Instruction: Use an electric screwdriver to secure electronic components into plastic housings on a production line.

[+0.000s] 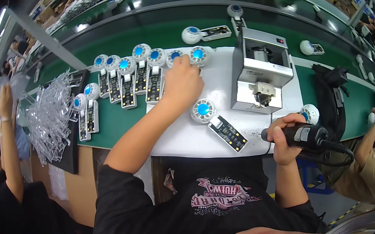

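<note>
My left hand [182, 84] reaches to the end of a row of white round-headed devices with blue discs and black circuit boards. Its fingers are closed at one such device [172, 57], whose lower part the hand covers. Close beside the fingertips is another blue-disc head [199, 55]. My right hand [287, 144] is wrapped around a black corded tool [309, 135] like an electric screwdriver, its nose pointing left. Between the hands, one device [228, 133] lies slantwise on the white sheet [176, 139]. A further white head [310, 114] shows just behind the tool.
A grey metal machine [261, 73] stands right of centre. Clear plastic pieces [50, 120] are heaped on a black tray at left. More devices [214, 32] lie on the green surface beyond. A black holder [335, 99] stands at right. Co-workers' arms [8, 139] are on both sides.
</note>
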The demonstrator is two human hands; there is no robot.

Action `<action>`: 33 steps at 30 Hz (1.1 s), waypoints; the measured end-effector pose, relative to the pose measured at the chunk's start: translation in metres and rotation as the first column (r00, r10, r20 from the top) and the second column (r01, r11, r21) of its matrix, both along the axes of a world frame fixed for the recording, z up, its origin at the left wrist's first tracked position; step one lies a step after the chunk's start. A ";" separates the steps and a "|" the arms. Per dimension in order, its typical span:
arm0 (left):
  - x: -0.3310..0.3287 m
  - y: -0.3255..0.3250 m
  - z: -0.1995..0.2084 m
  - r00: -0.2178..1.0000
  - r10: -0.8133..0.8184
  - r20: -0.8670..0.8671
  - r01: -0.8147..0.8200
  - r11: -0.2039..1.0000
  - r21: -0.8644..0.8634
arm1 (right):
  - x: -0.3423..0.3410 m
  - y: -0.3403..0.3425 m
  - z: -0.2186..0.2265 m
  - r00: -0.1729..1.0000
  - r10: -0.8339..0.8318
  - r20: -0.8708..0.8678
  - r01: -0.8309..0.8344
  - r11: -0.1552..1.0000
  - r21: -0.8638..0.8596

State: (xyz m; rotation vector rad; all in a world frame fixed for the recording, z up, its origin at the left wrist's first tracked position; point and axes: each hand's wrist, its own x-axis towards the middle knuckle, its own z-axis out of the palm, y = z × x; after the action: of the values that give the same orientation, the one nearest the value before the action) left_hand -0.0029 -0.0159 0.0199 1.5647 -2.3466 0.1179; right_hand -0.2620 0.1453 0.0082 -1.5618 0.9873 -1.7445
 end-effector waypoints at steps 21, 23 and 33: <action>0.014 0.047 -0.013 0.661 -0.646 -0.382 0.731 0.669 0.134 | 0.035 -0.059 0.075 0.957 -0.280 0.072 0.289 0.939 -0.187; 0.014 0.049 -0.018 0.697 -0.619 -0.362 0.696 0.706 0.130 | 0.038 -0.063 0.079 0.952 -0.305 0.033 0.306 0.949 -0.070; 0.010 0.044 -0.024 0.631 -0.600 -0.491 0.726 0.680 0.103 | 0.032 -0.026 0.056 0.968 -0.218 0.127 0.206 0.973 0.107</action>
State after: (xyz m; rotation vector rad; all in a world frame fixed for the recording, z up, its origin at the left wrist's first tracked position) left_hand 0.0066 0.0283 -0.0039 0.5829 -2.4675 -0.7075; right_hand -0.2298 0.1190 0.0639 -1.2978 1.1836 -1.8936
